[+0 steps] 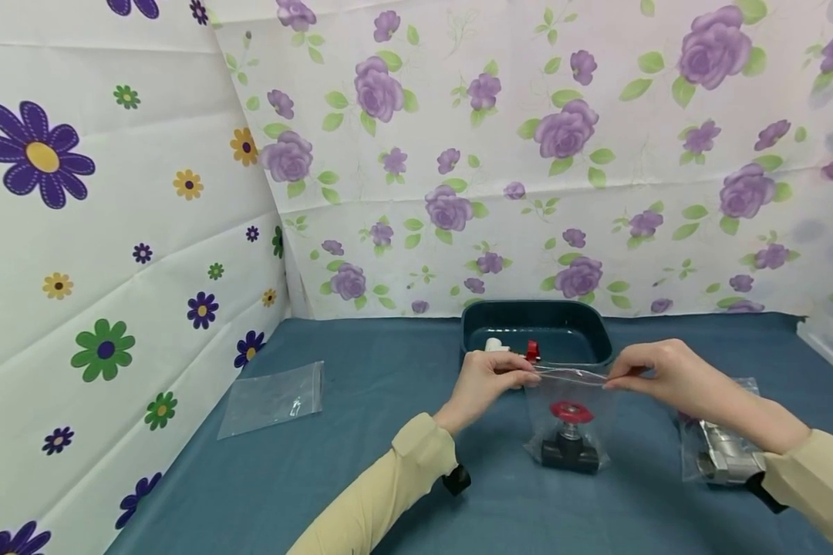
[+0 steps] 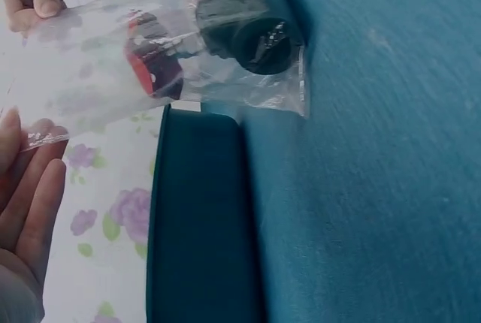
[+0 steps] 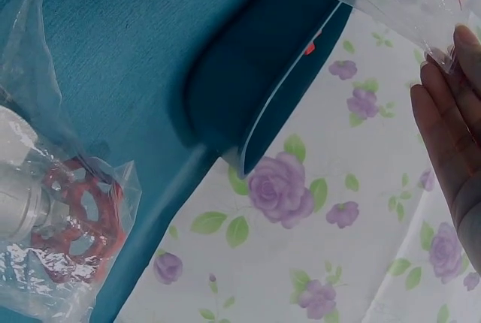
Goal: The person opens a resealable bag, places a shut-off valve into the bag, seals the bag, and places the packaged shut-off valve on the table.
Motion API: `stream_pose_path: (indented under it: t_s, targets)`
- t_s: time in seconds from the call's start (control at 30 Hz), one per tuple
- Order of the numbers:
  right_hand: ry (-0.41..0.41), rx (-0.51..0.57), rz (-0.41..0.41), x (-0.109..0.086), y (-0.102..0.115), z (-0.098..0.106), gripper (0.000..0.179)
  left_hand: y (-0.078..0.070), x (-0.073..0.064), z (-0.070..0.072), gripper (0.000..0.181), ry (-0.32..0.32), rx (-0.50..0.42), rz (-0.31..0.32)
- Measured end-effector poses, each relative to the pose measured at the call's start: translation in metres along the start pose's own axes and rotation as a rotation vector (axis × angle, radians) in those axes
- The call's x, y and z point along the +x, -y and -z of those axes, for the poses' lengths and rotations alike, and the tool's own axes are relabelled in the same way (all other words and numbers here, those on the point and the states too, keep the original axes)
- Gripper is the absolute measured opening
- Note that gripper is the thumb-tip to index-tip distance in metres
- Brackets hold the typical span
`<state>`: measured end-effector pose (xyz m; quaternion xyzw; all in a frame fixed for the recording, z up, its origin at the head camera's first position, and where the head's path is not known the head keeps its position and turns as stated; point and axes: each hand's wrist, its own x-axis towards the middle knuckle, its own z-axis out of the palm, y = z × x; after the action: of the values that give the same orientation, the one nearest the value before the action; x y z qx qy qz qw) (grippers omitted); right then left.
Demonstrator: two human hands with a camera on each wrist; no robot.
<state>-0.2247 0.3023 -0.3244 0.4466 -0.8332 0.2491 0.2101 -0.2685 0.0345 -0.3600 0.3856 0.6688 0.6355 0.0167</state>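
A clear zip bag [image 1: 540,416] stands upright on the table, with a black valve [image 1: 569,453] topped by a red handwheel [image 1: 572,412] inside it. My left hand [image 1: 484,381] pinches the bag's top edge at its left corner between thumb and fingers. At the right corner my right hand [image 1: 673,379] pinches the same edge. In the left wrist view the bag [image 2: 98,75] stretches between both hands, the valve's black pipe end [image 2: 267,45] at its bottom. The right wrist view shows the right hand's fingers [image 3: 451,116] at the bag's corner.
A dark teal tray [image 1: 590,339] behind the bag holds a white fitting [image 1: 494,344] and a red-handled part [image 1: 532,351]. Under the right forearm lies a bagged metal valve [image 1: 725,459] with a red handwheel [image 3: 79,221]. A flat clear bag [image 1: 274,401] lies at left. Floral cloth hangs behind.
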Motion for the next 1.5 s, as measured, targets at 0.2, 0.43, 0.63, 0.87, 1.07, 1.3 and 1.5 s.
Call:
stream_pose_path:
  t_s: [0.2, 0.43, 0.63, 0.87, 1.07, 1.3, 1.5]
  targets:
    - [0.002, -0.034, -0.057, -0.001, 0.002, 0.002, 0.041, 0.009, 0.005, -0.001, 0.011, -0.024, -0.004, 0.02]
    - [0.002, -0.067, -0.093, -0.003, 0.001, 0.002, 0.036, 0.022, 0.009, -0.003, 0.011, -0.033, 0.01, 0.052]
    - [-0.004, -0.077, -0.094, -0.002, 0.001, 0.002, 0.037, 0.019, 0.009, -0.003, 0.007, -0.043, 0.019, 0.039]
    - [0.001, -0.088, -0.125, -0.002, 0.003, 0.002, 0.035, 0.018, 0.008, -0.005, 0.007, -0.054, 0.07, 0.022]
    - [0.034, -0.028, -0.219, -0.003, 0.004, 0.0, 0.034, 0.017, 0.007, -0.006, 0.006, -0.063, 0.052, 0.007]
    - [0.088, -0.106, -0.329, 0.005, 0.005, -0.006, 0.035, -0.009, 0.002, -0.007, 0.008, -0.043, 0.067, -0.011]
    - [0.079, -0.062, -0.286, 0.019, 0.006, -0.017, 0.04, -0.015, 0.001, -0.007, 0.008, -0.013, 0.048, -0.016]
